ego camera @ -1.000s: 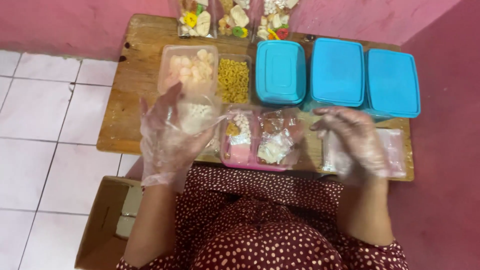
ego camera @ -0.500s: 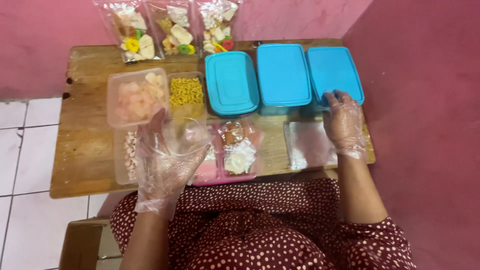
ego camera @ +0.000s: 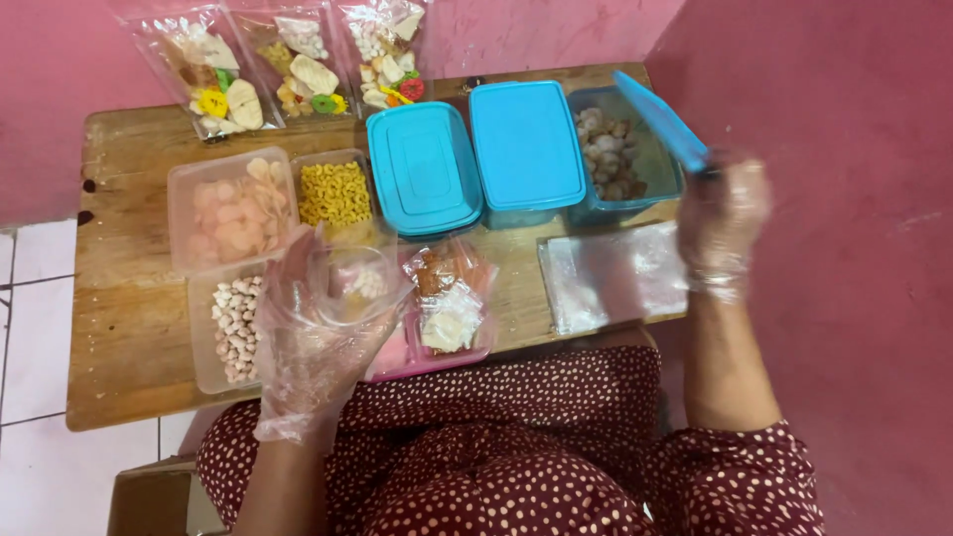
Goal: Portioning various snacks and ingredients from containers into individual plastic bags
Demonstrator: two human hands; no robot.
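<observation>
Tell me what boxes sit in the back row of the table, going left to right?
Clear tub of pink crackers → clear tub of yellow curls → closed blue box → second closed blue box → open blue box, its lid lifted by the right hand.

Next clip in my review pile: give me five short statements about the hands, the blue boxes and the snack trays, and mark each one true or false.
1. The right hand holds a blue lid lifted and tilted off the rightmost blue box. True.
2. All three blue boxes are closed. False: the rightmost one is open and shows brownish pieces inside; only the other two blue boxes have lids on.
3. The left hand wears a clear plastic glove. True.
4. The clear tray of yellow curled snacks stands to the right of the blue boxes. False: it stands to their left, beside the tray of pale pink crackers.
5. Three filled snack bags lean against the pink wall at the back of the wooden table. True.
</observation>
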